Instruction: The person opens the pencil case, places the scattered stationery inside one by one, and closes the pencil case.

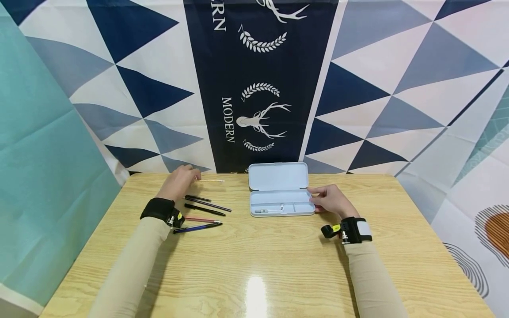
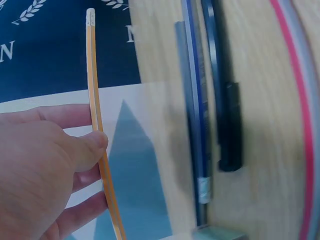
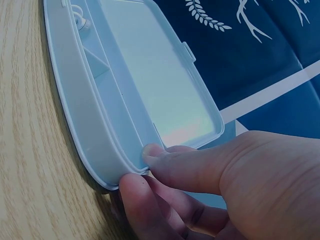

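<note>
At the back left of the table, my left hand (image 1: 178, 182) pinches a yellow pencil (image 2: 95, 75) between thumb and fingers. The pencil's white eraser end points away from the hand, toward the case. A pale blue pencil case (image 1: 278, 176) lies with its lid raised at the back of the table. My right hand (image 1: 333, 201) grips the case's right end, thumb over the rim and fingers against the outside wall. Inside the front compartment sits a small white looped item (image 3: 80, 21), whose kind I cannot tell.
Near the left wrist lie a dark pencil (image 1: 214, 205) with a pale end, black pens (image 1: 204, 210), a red pencil (image 1: 203, 219) and a blue pen (image 1: 199, 228). A patterned cloth (image 1: 262, 66) hangs along the table's back edge.
</note>
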`<move>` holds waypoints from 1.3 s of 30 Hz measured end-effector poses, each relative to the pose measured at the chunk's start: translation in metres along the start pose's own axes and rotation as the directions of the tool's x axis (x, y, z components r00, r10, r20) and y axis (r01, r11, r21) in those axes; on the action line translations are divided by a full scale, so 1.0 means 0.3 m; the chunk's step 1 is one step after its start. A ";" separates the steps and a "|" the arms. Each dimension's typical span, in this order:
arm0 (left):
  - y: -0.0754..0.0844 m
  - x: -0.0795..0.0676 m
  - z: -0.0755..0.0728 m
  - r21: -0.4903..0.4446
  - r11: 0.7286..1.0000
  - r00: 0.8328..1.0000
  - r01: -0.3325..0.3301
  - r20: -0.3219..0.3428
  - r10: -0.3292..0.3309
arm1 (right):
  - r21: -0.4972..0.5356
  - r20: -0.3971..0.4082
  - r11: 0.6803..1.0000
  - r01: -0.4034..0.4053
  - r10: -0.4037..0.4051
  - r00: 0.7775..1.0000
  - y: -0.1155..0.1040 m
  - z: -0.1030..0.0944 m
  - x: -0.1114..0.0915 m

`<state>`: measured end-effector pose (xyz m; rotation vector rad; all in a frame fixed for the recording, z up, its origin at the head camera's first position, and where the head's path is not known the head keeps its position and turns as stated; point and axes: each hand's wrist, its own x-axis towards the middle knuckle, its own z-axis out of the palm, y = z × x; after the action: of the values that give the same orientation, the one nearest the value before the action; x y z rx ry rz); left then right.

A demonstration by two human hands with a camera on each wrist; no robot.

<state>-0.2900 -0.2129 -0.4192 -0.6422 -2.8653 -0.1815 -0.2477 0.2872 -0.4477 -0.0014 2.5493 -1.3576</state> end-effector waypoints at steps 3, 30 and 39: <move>-0.001 0.000 -0.022 -0.002 1.000 1.000 0.007 -0.012 -0.007 | -0.001 0.003 1.000 0.008 -0.008 1.000 0.001 0.000 0.001; 0.062 0.030 -0.010 0.019 0.995 0.994 -0.094 -0.058 0.095 | 0.010 0.005 1.000 0.027 -0.027 1.000 0.006 0.001 0.002; 0.097 0.037 -0.015 0.013 0.995 0.993 -0.100 -0.054 0.101 | 0.014 0.007 1.000 0.027 -0.027 1.000 0.009 0.001 0.006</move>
<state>-0.2865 -0.1829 -0.4101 -0.7649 -2.7720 -0.1665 -0.2490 0.2881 -0.4505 -0.0386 2.5429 -1.3829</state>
